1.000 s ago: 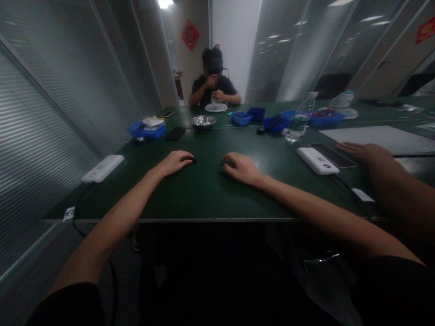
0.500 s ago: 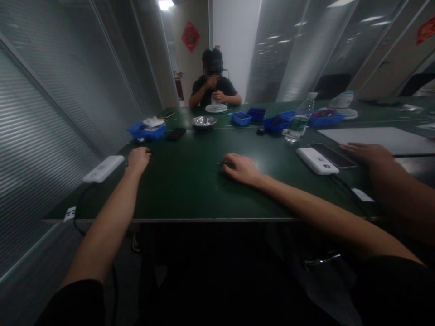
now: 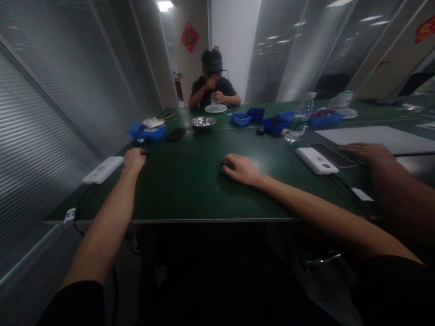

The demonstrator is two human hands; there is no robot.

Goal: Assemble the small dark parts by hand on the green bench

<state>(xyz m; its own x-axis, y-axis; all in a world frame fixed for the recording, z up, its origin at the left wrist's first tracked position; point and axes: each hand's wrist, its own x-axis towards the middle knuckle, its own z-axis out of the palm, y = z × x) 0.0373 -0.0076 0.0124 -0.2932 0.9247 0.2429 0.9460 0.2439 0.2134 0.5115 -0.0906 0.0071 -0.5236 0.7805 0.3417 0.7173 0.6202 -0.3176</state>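
My left hand rests on the green table at the left, its fingers closed around a small dark object. Most of that object is hidden, so its kind cannot be made out. Near the middle of the table lies my right hand, curled around a slim screwdriver-like tool. Its thin shaft points left from the fingers, and the grip hides the handle. A wide gap separates my two hands.
White power banks with cables flank my arms, another being at right. Beyond stand a blue tray, black phone, metal bowl and water bottle. A neighbour's hand is at right; a person sits opposite.
My left hand has shifted slightly left, still with the dark object. My right hand and its tool have barely moved.
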